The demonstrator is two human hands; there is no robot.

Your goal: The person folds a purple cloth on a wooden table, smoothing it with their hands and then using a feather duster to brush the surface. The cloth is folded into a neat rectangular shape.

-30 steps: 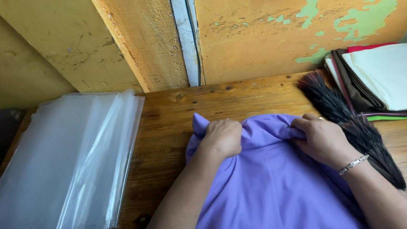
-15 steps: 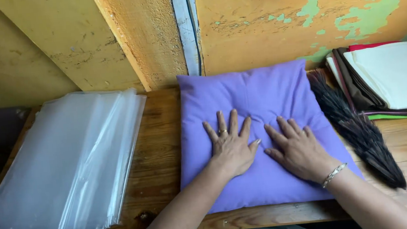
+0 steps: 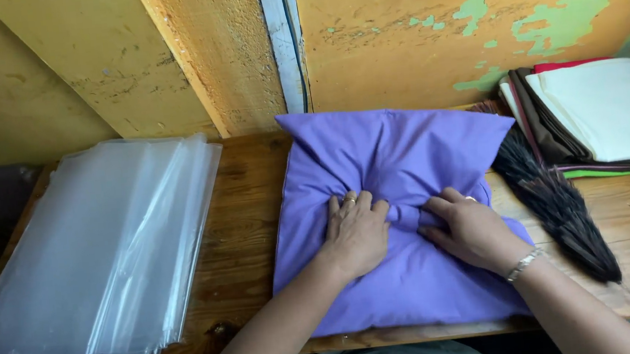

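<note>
Pressing and bunching a purple fabric cover (image 3: 402, 215) at mid-worktop (image 3: 243, 229).

Looked soft, light and limp, creasing freely; judged best taken by hems or corners. Left hand (image 3: 356, 232) lay flat, grip released, pinning cloth; right hand (image 3: 471, 230) pinched a gathered fold at the centre, grip clenched on fabric. Flanked by a clear plastic bag stack (image 3: 102, 256) on the left, a dark brush (image 3: 557, 205) touching the right edge, folded cloths (image 3: 598, 114) beyond, crowding that side.

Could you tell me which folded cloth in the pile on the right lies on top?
The cream cloth lies on top; brown, red and green ones show only as edges beneath it.
</note>
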